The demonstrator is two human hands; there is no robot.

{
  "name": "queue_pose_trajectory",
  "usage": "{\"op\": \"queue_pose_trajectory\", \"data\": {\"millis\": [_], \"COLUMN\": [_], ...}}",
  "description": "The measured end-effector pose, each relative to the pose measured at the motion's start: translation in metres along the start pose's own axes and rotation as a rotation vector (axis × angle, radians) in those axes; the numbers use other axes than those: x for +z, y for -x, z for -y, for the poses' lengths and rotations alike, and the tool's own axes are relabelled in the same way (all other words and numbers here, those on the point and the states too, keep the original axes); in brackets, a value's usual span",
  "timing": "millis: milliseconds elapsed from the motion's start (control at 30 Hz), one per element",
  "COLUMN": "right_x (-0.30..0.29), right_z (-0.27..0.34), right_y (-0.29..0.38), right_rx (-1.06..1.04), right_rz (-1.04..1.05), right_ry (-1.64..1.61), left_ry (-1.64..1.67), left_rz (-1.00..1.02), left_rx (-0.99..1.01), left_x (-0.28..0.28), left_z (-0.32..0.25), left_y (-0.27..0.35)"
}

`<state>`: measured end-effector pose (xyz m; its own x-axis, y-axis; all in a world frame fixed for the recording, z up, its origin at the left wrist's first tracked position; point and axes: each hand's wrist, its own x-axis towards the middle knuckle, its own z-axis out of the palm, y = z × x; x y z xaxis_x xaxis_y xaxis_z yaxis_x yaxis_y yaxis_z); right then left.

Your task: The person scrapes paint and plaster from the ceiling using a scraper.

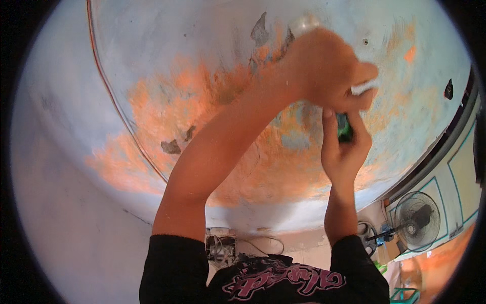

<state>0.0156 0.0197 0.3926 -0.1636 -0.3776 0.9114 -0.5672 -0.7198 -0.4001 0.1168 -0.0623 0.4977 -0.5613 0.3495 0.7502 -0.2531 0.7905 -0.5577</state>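
Observation:
My left hand [326, 70] is raised in front of a painted wall [159, 34], its forearm slanting across the view. The fingers are bent and blurred. A small white patch shows between them, and I cannot tell whether it is a held thing. Just below, my right hand [345, 148] is upright, its fingertips close to or touching the left hand. Between its thumb and fingers sits a small dark green object [344, 129], mostly hidden. Behind my left wrist a shiny, pale rounded thing [305, 22] shows, too blurred to name.
Orange patches [152, 98] and chipped plaster [260, 30] mark the wall. A thin reddish cable [110, 91] runs down its left side. Low down are a box with tangled wires [221, 245] and a standing fan [417, 221]. A dark edge [444, 140] borders the wall at right.

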Motion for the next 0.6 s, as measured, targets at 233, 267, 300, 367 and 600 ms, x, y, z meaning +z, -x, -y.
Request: {"op": "queue_pose_trajectory", "data": {"millis": [233, 267, 300, 367, 600], "right_x": [-0.007, -0.006, -0.007, -0.009, -0.011], "right_z": [0.014, 0.011, 0.011, 0.014, 0.007], "right_y": [0.007, 0.012, 0.012, -0.01, 0.012], "right_rx": [-0.095, -0.131, -0.168, -0.254, -0.118], "right_rz": [0.058, 0.041, 0.021, 0.004, 0.104], "right_ry": [0.247, 0.254, 0.257, 0.32, 0.242], "left_ry": [0.097, 0.132, 0.164, 0.108, 0.098], "left_rz": [-0.015, -0.049, -0.08, -0.152, -0.081], "left_rx": [-0.038, 0.003, 0.047, 0.052, 0.01], "left_x": [-0.007, -0.002, -0.005, -0.013, -0.002], "left_z": [-0.004, -0.006, -0.009, 0.006, -0.009], "left_y": [0.009, 0.012, 0.009, -0.011, 0.011]}}
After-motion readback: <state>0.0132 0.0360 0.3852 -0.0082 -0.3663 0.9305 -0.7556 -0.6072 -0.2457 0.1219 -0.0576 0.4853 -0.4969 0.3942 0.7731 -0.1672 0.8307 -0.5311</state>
